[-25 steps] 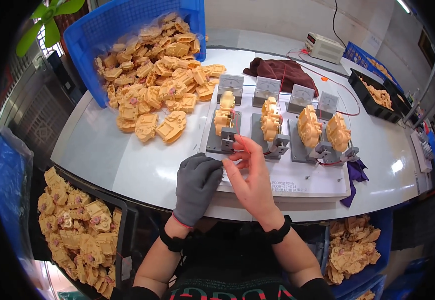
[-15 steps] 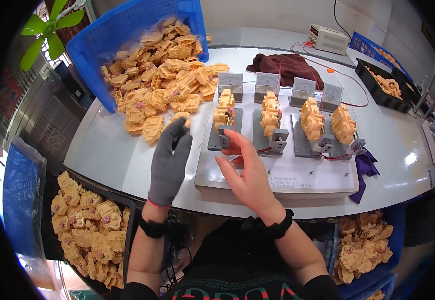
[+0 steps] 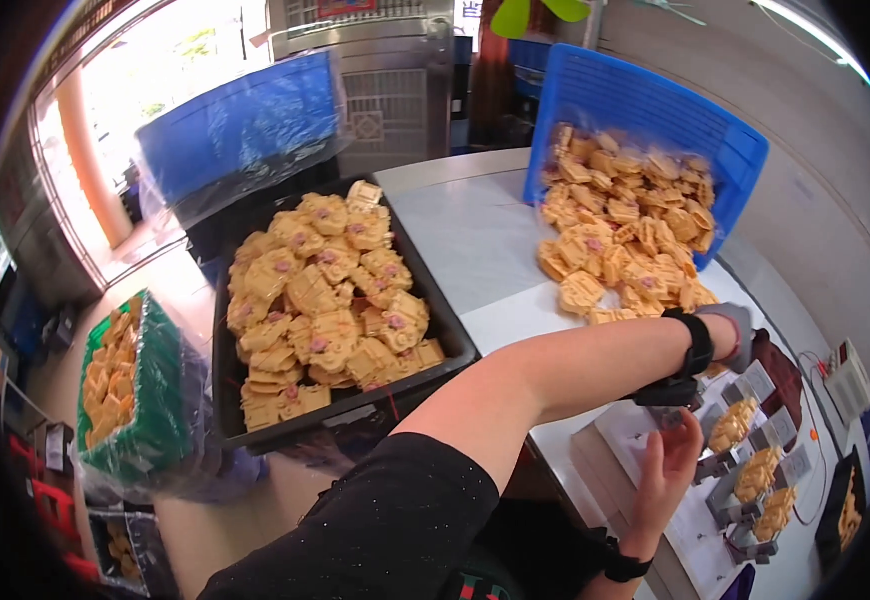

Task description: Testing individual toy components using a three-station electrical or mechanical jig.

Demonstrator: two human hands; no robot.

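Observation:
My left hand (image 3: 733,334), in a grey glove, reaches across to the row of test fixtures; its fingers are mostly hidden behind my wrist. Below it is my bare right hand (image 3: 667,465), palm up with fingers bent and apart, and nothing shows in it. It is close to the near fixture, which my left arm partly covers. Beyond my right hand, yellow plastic gear housings sit upright on fixtures: a nearer housing (image 3: 732,425), a middle housing (image 3: 755,474) and a far housing (image 3: 775,514). Small panel meters (image 3: 756,381) stand behind them.
A black crate (image 3: 460,362) heaped with yellow housings stands at the table's left. A tipped blue bin (image 3: 745,150) spills more onto the table (image 3: 455,230). A green crate (image 3: 170,400) sits lower left. A power supply (image 3: 847,375) and dark cloth (image 3: 777,375) lie right.
My view has swung left, bringing the black and green crates into full sight. My left arm now stretches across to the right, its gloved hand beside the fixtures. My right hand stays near the fixtures.

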